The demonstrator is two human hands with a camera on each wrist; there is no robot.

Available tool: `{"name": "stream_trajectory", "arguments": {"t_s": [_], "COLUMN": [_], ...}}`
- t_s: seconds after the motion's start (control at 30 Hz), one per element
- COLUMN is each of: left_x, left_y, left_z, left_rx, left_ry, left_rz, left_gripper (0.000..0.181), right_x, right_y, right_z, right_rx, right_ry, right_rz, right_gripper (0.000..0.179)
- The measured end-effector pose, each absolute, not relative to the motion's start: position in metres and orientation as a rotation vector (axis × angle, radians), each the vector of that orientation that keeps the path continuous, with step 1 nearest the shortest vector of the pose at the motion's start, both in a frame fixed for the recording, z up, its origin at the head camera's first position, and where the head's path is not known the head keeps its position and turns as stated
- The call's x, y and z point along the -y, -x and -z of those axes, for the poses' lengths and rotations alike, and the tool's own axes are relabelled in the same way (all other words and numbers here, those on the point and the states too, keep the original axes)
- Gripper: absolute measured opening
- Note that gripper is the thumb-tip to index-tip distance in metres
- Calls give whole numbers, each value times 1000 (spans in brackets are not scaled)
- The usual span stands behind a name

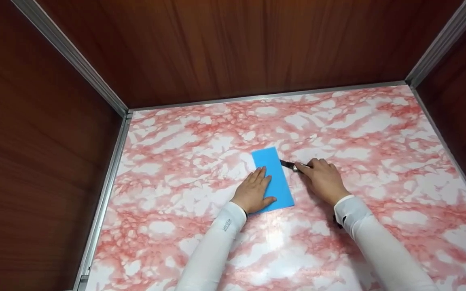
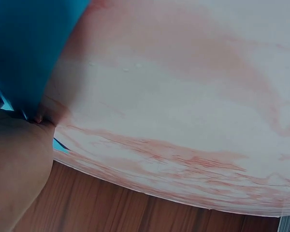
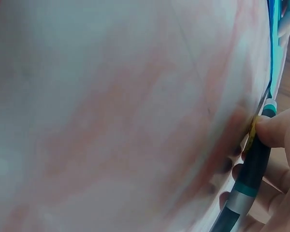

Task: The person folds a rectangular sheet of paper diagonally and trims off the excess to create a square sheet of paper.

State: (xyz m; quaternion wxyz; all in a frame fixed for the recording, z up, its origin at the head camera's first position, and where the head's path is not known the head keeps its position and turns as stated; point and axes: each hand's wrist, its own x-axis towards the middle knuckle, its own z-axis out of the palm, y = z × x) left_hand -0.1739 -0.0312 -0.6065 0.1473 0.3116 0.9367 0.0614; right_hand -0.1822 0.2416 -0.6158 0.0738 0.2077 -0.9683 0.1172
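Note:
A blue sheet of paper point(image 1: 272, 169) lies on the marbled tabletop, longer than it is wide. My left hand point(image 1: 254, 190) presses flat on its left part, with fingers extended and the thumb spread toward the near edge. From the right, my right hand point(image 1: 324, 180) grips a knife point(image 3: 253, 169) by its dark handle with green and silver bands. The dark blade point(image 1: 287, 164) points left and meets the right edge of the sheet; whether its tip is under the paper cannot be told. In the left wrist view, the blue paper point(image 2: 34, 43) fills the upper left corner.
The red-and-white tabletop point(image 1: 168, 194) spreads around the sheet on all sides. Brown wood-look panels point(image 1: 237, 48) stand at the back, left and right, with metal strips point(image 1: 109, 194) along the edges. White sleeves cover both forearms.

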Motion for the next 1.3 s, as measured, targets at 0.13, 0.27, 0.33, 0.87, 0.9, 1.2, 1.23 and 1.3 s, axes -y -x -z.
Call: {"name": "stream_trajectory", "arguments": {"t_s": [0.13,0.27,0.33,0.87,0.9,1.2,1.23,1.3], "left_x": [33,34,34,32,32,31,31,31], "left_y": [173,172,171,173,173,173,173,174], "left_z": [607,608,608,610,609,608,608,608], "left_rx": [-2697,-2695,-2691,-2694,-2696,-2702,-2705,-2705], "left_ry": [-892,-892,-894,-895,-896,-900,-901,-900], "left_rz": [-188,-196,-203,-226,-234,-246,-248,-241], "left_gripper": [80,80,81,84,84,82,82,82], "right_x": [-239,-239,-239,-244,-244,-241,-240,-239], "right_y": [180,179,179,178,179,184,185,187], "right_z": [618,618,618,618,618,617,617,616], "right_rx": [2910,2902,2896,2919,2919,2901,2901,2904], "right_ry": [-643,-651,-652,-649,-652,-674,-674,-680], "right_rz": [-340,-340,-344,-436,-438,-412,-400,-376], "right_gripper": [43,44,43,45,45,45,44,43]}}
